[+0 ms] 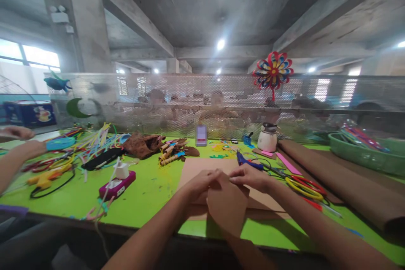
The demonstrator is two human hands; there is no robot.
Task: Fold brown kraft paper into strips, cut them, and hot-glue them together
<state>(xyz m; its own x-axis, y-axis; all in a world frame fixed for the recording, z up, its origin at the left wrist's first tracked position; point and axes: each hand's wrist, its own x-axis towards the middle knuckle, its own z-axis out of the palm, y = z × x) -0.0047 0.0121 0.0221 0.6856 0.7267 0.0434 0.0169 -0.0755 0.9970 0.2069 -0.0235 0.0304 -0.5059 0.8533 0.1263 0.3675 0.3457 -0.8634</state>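
Both of my hands hold one small piece of brown paper [227,207] just above the green table [152,194]. My left hand [202,181] pinches its upper left edge with the fingers closed. My right hand [249,177] pinches the upper right edge, fingers closed too. The piece hangs down toward me, tapering to a blunt lower end. Under it lies a larger flat brown sheet [196,168].
Scissors with yellow and red handles [303,186] lie right of my hands, beside brown paper rolls [341,177] and a green basket [363,154]. A magenta box with a white plug [117,182], coloured strips and a glue gun [44,177] lie left. Another person's arm [19,152] reaches in at far left.
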